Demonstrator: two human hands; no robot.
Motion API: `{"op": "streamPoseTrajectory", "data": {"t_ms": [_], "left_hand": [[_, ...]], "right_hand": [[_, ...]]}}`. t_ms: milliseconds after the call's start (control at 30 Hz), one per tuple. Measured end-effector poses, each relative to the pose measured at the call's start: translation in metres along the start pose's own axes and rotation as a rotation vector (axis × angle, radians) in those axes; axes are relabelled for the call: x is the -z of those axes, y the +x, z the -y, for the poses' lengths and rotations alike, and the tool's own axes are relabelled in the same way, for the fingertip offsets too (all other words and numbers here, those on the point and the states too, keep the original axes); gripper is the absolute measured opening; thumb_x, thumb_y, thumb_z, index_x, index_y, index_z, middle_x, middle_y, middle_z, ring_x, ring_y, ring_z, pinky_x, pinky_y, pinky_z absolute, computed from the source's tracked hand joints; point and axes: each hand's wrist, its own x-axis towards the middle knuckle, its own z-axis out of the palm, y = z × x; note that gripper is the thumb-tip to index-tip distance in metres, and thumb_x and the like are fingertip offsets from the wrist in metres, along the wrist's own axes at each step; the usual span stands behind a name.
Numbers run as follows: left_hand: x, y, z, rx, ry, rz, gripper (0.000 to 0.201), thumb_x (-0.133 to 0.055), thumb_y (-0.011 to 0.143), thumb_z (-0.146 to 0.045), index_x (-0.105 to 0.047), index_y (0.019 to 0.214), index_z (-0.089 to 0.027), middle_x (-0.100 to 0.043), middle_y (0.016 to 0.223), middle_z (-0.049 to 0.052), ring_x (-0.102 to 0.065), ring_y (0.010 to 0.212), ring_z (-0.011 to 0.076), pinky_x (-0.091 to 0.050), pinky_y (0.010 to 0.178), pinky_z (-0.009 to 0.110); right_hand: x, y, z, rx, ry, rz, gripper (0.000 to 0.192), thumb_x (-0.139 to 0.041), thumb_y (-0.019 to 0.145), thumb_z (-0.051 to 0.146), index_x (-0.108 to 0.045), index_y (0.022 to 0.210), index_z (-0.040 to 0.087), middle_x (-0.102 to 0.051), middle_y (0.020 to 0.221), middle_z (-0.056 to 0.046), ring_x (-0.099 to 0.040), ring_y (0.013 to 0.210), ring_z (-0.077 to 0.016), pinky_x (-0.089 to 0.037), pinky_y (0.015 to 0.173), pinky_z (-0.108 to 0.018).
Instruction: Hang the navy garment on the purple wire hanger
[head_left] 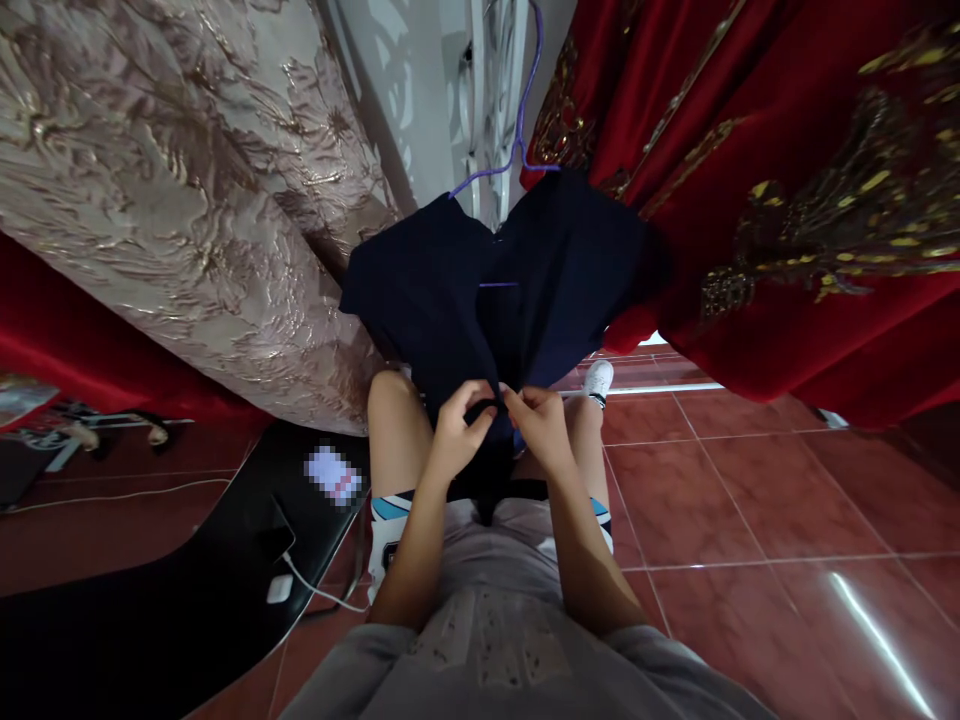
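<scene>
A dark navy short-sleeved shirt (427,270) hangs open at the neck on a purple wire hanger (480,175) in front of me. Its lower front drapes down between my knees. My left hand (463,425) pinches the left edge of the front opening, fingers curled on the cloth. Close beside it, my right hand (536,415) has thumb and fingers pressed together on the other edge. The two hands nearly meet at the front opening. Any button between the fingertips is too small and dark to make out.
Textured beige-pink fabric (187,200) hangs on the left, and red fabric with gold embroidery (750,200) on the right. A black bench (187,570) at lower left carries a phone (274,525), a white charger (280,589) with a cable, and a blurred item. Red tiles (712,480) cover the floor.
</scene>
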Motion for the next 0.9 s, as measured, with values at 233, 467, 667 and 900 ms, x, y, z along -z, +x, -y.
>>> {"op": "streamPoseTrajectory", "data": {"t_ms": [233,467,667,900], "left_hand": [[-0.032,0.011,0.006,0.015,0.090,-0.144,0.016,-0.060,0.093,-0.026,-0.053,0.079,-0.022,-0.060,0.074,0.000,-0.061,0.075,0.0161,-0.050,0.076,0.028],[-0.029,0.046,0.005,-0.029,0.153,-0.040,0.013,-0.065,0.081,-0.012,-0.056,0.075,-0.021,-0.062,0.071,-0.001,-0.063,0.069,0.0151,-0.051,0.073,0.027],[0.011,0.085,-0.089,-0.390,0.164,-0.071,0.029,-0.057,0.098,-0.017,-0.067,0.124,-0.024,-0.073,0.110,0.005,-0.070,0.100,0.0186,-0.053,0.094,0.031],[0.019,0.128,-0.126,-0.603,0.311,-0.060,0.015,-0.064,0.102,-0.035,-0.068,0.096,-0.022,-0.066,0.093,0.004,-0.066,0.105,0.0232,-0.049,0.096,0.034]], "right_hand": [[0.011,0.021,0.028,0.023,0.192,0.192,0.042,-0.068,0.090,0.056,-0.068,0.074,0.017,-0.058,0.056,0.001,-0.045,0.048,-0.0082,-0.033,0.049,-0.024],[0.019,0.105,0.135,0.386,0.244,0.013,0.048,-0.061,0.094,0.065,-0.062,0.081,0.019,-0.054,0.059,0.002,-0.045,0.048,-0.0055,-0.032,0.044,-0.018],[0.014,0.082,0.140,0.421,0.160,0.064,0.046,-0.059,0.097,0.062,-0.059,0.080,0.020,-0.052,0.059,0.003,-0.045,0.047,-0.0056,-0.035,0.045,-0.018],[0.009,0.090,0.114,0.496,0.068,-0.042,0.040,-0.060,0.098,0.056,-0.057,0.079,0.021,-0.051,0.061,0.002,-0.049,0.054,-0.0088,-0.036,0.052,-0.022]]}}
